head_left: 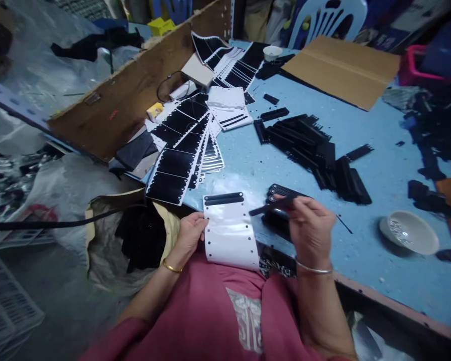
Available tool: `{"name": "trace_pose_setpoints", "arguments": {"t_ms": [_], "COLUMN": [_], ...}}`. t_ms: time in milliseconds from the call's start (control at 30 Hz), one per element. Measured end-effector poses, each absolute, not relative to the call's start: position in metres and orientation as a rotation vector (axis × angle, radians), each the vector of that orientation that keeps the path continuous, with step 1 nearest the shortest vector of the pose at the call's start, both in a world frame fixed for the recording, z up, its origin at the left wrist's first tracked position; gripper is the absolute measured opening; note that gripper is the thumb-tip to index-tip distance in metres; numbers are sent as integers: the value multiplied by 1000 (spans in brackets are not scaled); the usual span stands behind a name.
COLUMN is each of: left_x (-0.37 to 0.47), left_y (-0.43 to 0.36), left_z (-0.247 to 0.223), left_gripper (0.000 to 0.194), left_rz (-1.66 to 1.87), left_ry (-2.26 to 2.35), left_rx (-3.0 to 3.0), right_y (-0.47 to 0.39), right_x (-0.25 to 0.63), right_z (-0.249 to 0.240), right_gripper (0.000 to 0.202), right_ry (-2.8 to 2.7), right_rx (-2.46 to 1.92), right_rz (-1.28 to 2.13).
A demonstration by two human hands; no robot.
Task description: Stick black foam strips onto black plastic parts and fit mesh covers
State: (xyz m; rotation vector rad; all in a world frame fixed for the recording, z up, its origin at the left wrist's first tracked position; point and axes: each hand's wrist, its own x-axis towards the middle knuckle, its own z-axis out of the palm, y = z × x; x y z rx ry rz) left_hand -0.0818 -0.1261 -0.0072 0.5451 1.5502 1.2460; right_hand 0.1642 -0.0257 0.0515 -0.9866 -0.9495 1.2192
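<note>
A white backing sheet (229, 230) with small dark dots along both sides hangs over the table's front edge. Across its top lie black strips (223, 198). My left hand (191, 231) pinches the sheet's left edge. In my right hand (311, 225) is a thin black strip (268, 204), held between thumb and fingers, its free end pointing left near the sheet's right edge. Under and beside that hand sit a few black pieces (278, 223), one with a dotted, perforated look; the hand partly hides them.
Black strips (304, 145) are heaped mid-table. Printed black-and-white sheets (173, 173) lie at the left by a wooden board (124, 90). A white bowl (423, 235) stands right, and cardboard (342, 70) lies at the back. An open sack (95, 235) holds black scraps.
</note>
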Motion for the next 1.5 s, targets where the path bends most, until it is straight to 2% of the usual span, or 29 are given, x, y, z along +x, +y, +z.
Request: {"name": "trace_pose_setpoints", "arguments": {"t_ms": [100,200,333,400,433,500,633,733,833,1133,1233,1300,1400,1500], "left_x": [-90,-79,-32,-8,1,10,11,15,24,24,11,3,0,9], "left_y": [-127,-120,-102,-91,-86,-74,-51,-39,-33,-20,-13,-7,2,7], "left_z": [-4,12,42,53,55,55,43,37,40,38,33,28,19,10], "left_gripper": [28,33,51,34,28,29,26,33,30,32,35,35,18,20], "left_rz": [1231,1305,1052,860,788,755,969,958,872,889,957,999,1027,884], "left_ry": [1803,1946,1299,1042,978,960,943,804,706,571,621,727,1060,1272], "left_rx": [849,1166,1281,1289,1326,1532,2305,2722,2904,2786,2705,2628,2396,2120], "right_y": [-34,-51,-68,-72,-73,-75,-77,-75,-71,-60,-58,-54,-42,-28], "right_x": [200,211,198,197,200,216,261,276,273,278,288,296,303,299], "right_z": [78,89,86,82,80,76,70,70,69,54,50,46,34,18], "right_gripper": [8,6,10,12,12,13,28,23,16,14,13,14,13,11], "right_ry": [-918,-1018,-1046,-1013,-1006,-1002,-1113,-1533,-1949,-1942,-1907,-1869,-1808,-1793], "right_rx": [-1043,-1107,-1047,-1024,-1021,-1017,-1059,-1198,-1179,-1259,-1288,-1333,-1383,-1389], "right_rz": [1042,1075,1215,1226,1228,1228,1094,852,719,864,792,717,677,656]}}
